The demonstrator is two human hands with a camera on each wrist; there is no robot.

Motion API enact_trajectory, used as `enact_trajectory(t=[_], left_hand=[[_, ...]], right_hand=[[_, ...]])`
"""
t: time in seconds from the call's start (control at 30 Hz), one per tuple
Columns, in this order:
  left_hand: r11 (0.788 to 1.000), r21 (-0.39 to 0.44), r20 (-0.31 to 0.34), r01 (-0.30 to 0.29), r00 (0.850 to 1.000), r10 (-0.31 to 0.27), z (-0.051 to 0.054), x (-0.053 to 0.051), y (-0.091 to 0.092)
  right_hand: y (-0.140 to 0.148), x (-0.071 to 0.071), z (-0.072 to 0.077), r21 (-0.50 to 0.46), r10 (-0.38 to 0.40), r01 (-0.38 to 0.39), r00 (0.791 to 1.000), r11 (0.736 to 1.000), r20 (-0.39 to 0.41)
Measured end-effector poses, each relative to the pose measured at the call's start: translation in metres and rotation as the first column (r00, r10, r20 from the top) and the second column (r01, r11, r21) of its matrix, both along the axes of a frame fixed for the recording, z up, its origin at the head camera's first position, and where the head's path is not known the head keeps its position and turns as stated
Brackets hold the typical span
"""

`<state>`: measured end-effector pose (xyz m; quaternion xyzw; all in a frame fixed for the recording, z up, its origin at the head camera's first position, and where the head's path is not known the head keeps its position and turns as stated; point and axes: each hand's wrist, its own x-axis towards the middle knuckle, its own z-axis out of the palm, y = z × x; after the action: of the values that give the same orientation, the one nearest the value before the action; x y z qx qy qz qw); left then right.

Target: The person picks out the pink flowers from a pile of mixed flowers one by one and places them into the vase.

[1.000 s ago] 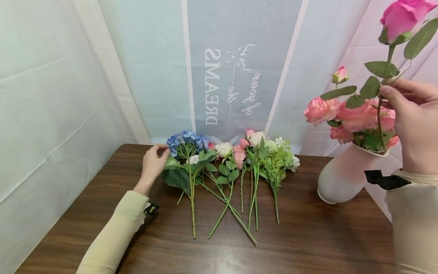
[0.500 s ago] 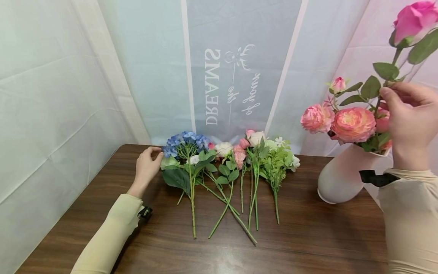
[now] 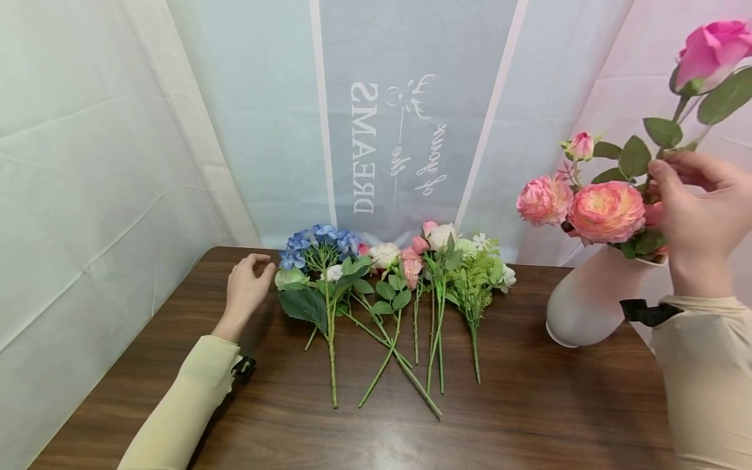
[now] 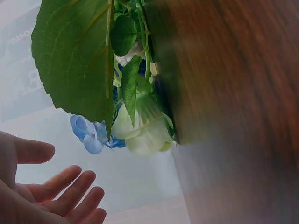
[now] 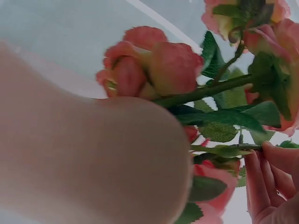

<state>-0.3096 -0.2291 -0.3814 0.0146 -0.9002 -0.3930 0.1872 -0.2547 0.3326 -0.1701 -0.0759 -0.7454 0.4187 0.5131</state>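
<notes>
My right hand [image 3: 705, 209] pinches the leafy stem of a bright pink rose [image 3: 711, 55] between thumb and fingers, over the mouth of a white and pale pink vase [image 3: 593, 297]. The lower stem runs down among coral pink peonies [image 3: 608, 212] standing in the vase; its end is hidden. In the right wrist view, the fingers [image 5: 259, 186] pinch the stem beside the vase's blurred body. My left hand [image 3: 247, 287], fingers loosely bent and holding nothing, is just left of a blue hydrangea [image 3: 320, 245] and a pale green flower [image 4: 145, 133], apart from both.
Several loose stems lie across the brown wooden table [image 3: 282, 418]: white blooms [image 3: 384, 254], a pink flower [image 3: 411, 264] and a leafy green sprig [image 3: 476, 287]. A printed cloth curtain [image 3: 405, 39] hangs behind the table, with plain cloth [image 3: 88, 163] at the left.
My right hand has shifted right, then lowered a little; the pink rose has moved right and down with it. The coral peonies have turned in the vase. My left hand has drawn left, away from the hydrangea.
</notes>
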Motion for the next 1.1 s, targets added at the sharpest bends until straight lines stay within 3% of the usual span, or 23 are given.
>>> enact_trajectory(t=[0.27,0.57,0.87,1.1], left_hand=[[1.000,-0.024,-0.022,0.009,1.000,-0.009,-0.003,-0.001,-0.001],[0.998,-0.065,-0.025,0.012,1.000,-0.013,-0.006,0.005,-0.010],[0.995,-0.100,-0.020,0.028,0.999,-0.030,-0.006,0.011,-0.018],[0.994,-0.112,-0.030,0.019,0.999,-0.023,-0.002,0.015,-0.020]], right_hand=[[0.007,-0.001,-0.011,0.096,-0.046,0.048,0.999,0.994,-0.023],[0.003,0.011,-0.016,0.241,-0.106,0.109,0.994,0.964,-0.025],[0.006,0.018,-0.020,0.241,-0.098,0.098,0.995,0.966,-0.013],[0.015,0.022,-0.027,0.210,-0.125,0.112,0.991,0.971,0.050]])
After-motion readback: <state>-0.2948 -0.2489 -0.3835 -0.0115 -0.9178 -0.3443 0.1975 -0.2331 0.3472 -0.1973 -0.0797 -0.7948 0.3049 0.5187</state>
